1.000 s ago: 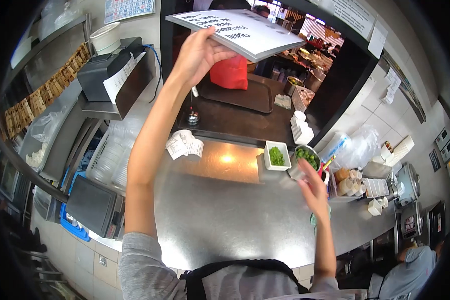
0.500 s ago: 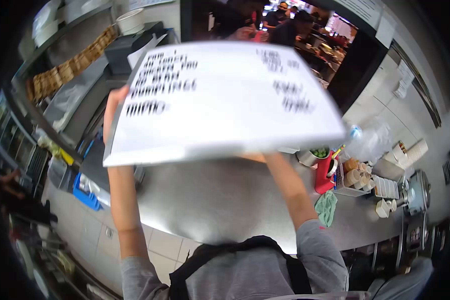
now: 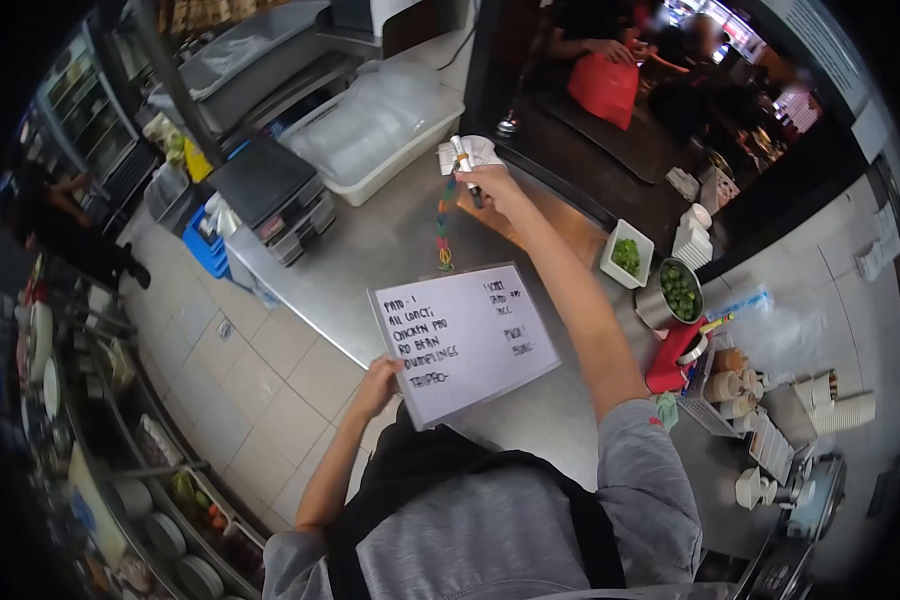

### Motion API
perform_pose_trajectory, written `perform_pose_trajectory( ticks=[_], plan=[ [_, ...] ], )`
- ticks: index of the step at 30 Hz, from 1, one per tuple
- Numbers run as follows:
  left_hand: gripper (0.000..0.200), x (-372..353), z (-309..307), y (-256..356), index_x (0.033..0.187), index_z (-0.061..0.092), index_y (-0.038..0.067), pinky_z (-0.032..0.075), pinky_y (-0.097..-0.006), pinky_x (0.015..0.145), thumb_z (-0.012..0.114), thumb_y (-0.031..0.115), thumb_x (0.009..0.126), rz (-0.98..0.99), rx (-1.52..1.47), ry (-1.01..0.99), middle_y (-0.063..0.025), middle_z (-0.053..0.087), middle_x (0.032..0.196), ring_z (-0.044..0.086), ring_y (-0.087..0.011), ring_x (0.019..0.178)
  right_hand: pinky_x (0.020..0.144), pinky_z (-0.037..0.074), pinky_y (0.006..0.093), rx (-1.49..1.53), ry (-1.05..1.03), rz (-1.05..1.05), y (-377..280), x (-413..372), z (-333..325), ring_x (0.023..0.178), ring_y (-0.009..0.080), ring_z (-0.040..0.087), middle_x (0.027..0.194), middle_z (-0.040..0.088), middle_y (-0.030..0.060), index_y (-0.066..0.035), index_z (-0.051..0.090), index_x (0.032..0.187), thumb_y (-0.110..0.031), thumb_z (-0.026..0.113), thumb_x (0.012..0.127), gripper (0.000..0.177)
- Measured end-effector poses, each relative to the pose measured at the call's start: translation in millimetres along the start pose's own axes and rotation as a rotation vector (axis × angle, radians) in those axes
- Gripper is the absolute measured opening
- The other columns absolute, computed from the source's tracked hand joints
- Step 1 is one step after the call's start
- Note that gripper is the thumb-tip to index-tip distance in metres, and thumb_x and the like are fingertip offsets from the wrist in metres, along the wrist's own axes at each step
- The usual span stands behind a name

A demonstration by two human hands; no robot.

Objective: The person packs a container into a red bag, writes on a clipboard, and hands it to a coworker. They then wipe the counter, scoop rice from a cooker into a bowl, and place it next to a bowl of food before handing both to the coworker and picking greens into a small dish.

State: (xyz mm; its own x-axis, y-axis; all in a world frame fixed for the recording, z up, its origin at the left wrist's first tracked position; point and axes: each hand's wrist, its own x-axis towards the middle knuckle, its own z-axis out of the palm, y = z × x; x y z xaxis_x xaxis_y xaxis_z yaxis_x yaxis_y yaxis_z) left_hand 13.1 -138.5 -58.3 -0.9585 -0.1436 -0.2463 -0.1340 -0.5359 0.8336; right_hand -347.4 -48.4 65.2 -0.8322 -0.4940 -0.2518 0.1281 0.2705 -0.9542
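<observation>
**Whiteboard in the left hand, marker in the right, above the steel counter**

1. Left hand (image 3: 375,385): fingers are closed on the lower left edge of the whiteboard (image 3: 465,340). The board is held close to the chest, tilted, with its written face up. Handwritten lines of black text cover its left side, and shorter entries sit at its upper right.

2. Right hand (image 3: 490,185): the arm is stretched forward over the counter (image 3: 390,250). The fingers are clenched around a marker (image 3: 463,160), which stands nearly upright with its white end up. A multicoloured cord (image 3: 445,225) hangs from the marker to just above the top edge of the board.

3. Surroundings: crumpled paper slips (image 3: 482,150) lie on the counter just behind the marker. To the right of the outstretched arm stand a white dish of chopped greens (image 3: 625,256) and, beside it, a metal bowl of green pieces (image 3: 678,291). A red container (image 3: 673,358) sits nearer. A clear plastic bin (image 3: 370,130) occupies the counter's far left. Beyond the serving hatch, another person's hand touches a red bag (image 3: 605,88).
</observation>
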Motion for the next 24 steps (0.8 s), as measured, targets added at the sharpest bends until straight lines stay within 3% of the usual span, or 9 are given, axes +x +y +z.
perform_pose_trajectory(
  ticks=[6, 8, 10, 11, 13, 15, 18, 22, 24],
  plan=[
    [0.049, -19, 1, 14, 0.110, 0.050, -0.005, 0.055, -0.0292, 0.058, 0.049, 0.039, 0.089, -0.378, 0.369, -0.144, -0.0180, 0.062, 0.092, 0.066, -0.0244, 0.069, 0.038, 0.026, 0.0171, 0.033, -0.238, -0.037, 14, -12, 61, 0.045, 0.0025, 0.039, 0.058, 0.048, -0.0038, -0.009, 0.054, 0.071, -0.019, 0.075, 0.071, 0.023],
    [0.061, -7, -9, 36, 0.085, 0.062, -0.005, 0.053, -0.0279, 0.052, 0.047, 0.054, 0.085, -0.427, 0.775, -0.053, -0.0154, 0.064, 0.070, 0.065, -0.0205, 0.062, 0.040, 0.028, 0.0183, -0.001, -0.272, -0.092, 15, -27, 74, 0.045, 0.0037, 0.041, 0.058, 0.051, -0.0014, -0.007, 0.053, 0.068, -0.018, 0.077, 0.067, 0.027],
    [0.059, 20, -13, 53, 0.080, 0.063, -0.002, 0.049, -0.0383, 0.057, 0.043, 0.054, 0.086, -0.094, 1.153, 0.187, -0.0131, 0.062, 0.062, 0.063, -0.0274, 0.059, 0.042, 0.030, 0.0185, -0.016, -0.321, -0.131, 21, -41, 87, 0.046, 0.0040, 0.041, 0.059, 0.051, -0.0011, -0.006, 0.055, 0.070, -0.018, 0.077, 0.068, 0.026],
    [0.056, 31, 11, 81, 0.095, 0.060, -0.001, 0.046, -0.0420, 0.060, 0.043, 0.052, 0.086, -0.019, 1.230, 0.324, -0.0146, 0.060, 0.062, 0.061, -0.0339, 0.063, 0.043, 0.030, 0.0179, -0.016, -0.349, -0.130, 21, -50, 92, 0.048, 0.0037, 0.041, 0.060, 0.051, -0.0018, -0.006, 0.056, 0.071, -0.019, 0.077, 0.068, 0.025],
    [0.050, 56, 35, 91, 0.092, 0.056, 0.000, 0.045, -0.0389, 0.059, 0.041, 0.048, 0.089, 0.398, 1.272, 0.498, -0.0145, 0.061, 0.064, 0.061, -0.0287, 0.063, 0.045, 0.030, 0.0185, -0.027, -0.386, -0.143, 24, -61, 102, 0.050, 0.0031, 0.041, 0.060, 0.050, -0.0027, -0.006, 0.057, 0.072, -0.021, 0.075, 0.071, 0.024],
    [0.046, 84, 49, 99, 0.094, 0.051, -0.001, 0.044, -0.0397, 0.062, 0.039, 0.043, 0.091, 0.302, 1.326, 0.463, -0.0159, 0.061, 0.070, 0.060, -0.0304, 0.067, 0.045, 0.030, 0.0195, 0.009, -0.347, -0.181, 28, -70, 112, 0.051, 0.0032, 0.040, 0.060, 0.049, -0.0030, -0.006, 0.056, 0.071, -0.025, 0.073, 0.074, 0.025],
    [0.041, 102, 63, 84, 0.093, 0.048, 0.002, 0.042, -0.0481, 0.063, 0.037, 0.042, 0.092, 0.324, 1.107, 0.483, -0.0210, 0.061, 0.072, 0.057, -0.0416, 0.073, 0.046, 0.029, 0.0207, 0.005, -0.263, -0.175, 22, -78, 114, 0.049, 0.0041, 0.039, 0.058, 0.047, -0.0036, -0.008, 0.053, 0.068, -0.031, 0.065, 0.080, 0.029],
    [0.044, 107, 65, 64, 0.070, 0.042, 0.008, 0.033, -0.0277, 0.045, 0.032, 0.043, 0.094, 0.363, 0.474, 0.364, -0.0024, 0.043, 0.050, 0.041, -0.0140, 0.045, 0.042, 0.030, 0.0226, 0.113, -0.342, -0.078, 24, -73, 114, 0.045, 0.0058, 0.039, 0.057, 0.047, -0.0026, -0.009, 0.051, 0.065, -0.028, 0.063, 0.081, 0.027],
    [0.048, 95, 69, 57, 0.065, 0.039, 0.009, 0.028, -0.0256, 0.045, 0.029, 0.046, 0.094, 0.283, 0.219, 0.173, 0.0008, 0.037, 0.049, 0.033, -0.0102, 0.045, 0.040, 0.030, 0.0236, 0.278, -0.312, -0.008, 34, -56, 123, 0.044, 0.0070, 0.041, 0.054, 0.047, -0.0016, -0.010, 0.051, 0.061, -0.026, 0.064, 0.080, 0.027]
  ],
)
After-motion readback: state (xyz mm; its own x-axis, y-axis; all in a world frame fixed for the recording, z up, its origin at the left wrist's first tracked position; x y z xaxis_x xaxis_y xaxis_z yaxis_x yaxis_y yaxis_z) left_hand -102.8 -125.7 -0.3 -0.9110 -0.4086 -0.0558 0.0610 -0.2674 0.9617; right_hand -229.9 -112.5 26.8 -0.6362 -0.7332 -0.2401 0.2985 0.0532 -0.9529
